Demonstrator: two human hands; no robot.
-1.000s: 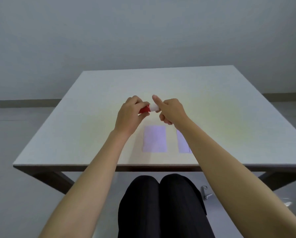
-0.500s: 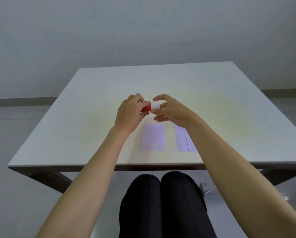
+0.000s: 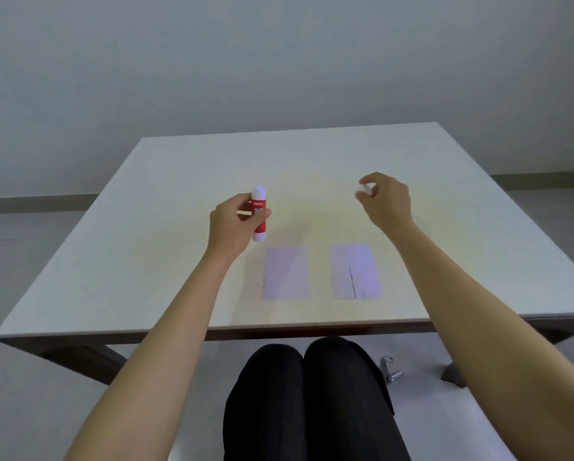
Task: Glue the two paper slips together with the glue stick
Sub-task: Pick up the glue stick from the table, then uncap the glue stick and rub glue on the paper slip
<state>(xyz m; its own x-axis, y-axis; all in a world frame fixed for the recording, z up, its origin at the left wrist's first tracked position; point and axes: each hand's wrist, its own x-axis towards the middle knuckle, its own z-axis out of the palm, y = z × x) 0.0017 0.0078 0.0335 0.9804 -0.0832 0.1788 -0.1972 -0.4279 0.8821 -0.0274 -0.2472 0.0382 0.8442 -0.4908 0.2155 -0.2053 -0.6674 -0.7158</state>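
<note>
My left hand [image 3: 230, 224] grips a red glue stick [image 3: 258, 212] upright above the table, its white tip pointing up. My right hand [image 3: 385, 199] is off to the right, above the table, pinching the small white cap [image 3: 365, 190] between its fingertips. Two pale paper slips lie flat side by side near the table's front edge. The left slip [image 3: 286, 272] is blank. The right slip [image 3: 355, 271] has a line of small print along it. Both hands are above and behind the slips, touching neither.
The white table [image 3: 179, 181] stands against a plain wall. My knees in dark trousers [image 3: 312, 394] are under the front edge. A small metal object [image 3: 390, 369] lies on the floor at the right.
My hands were together at the glue stick; the right hand has pulled the cap off and moved right. The left hand has turned the stick upright and shifted left.
</note>
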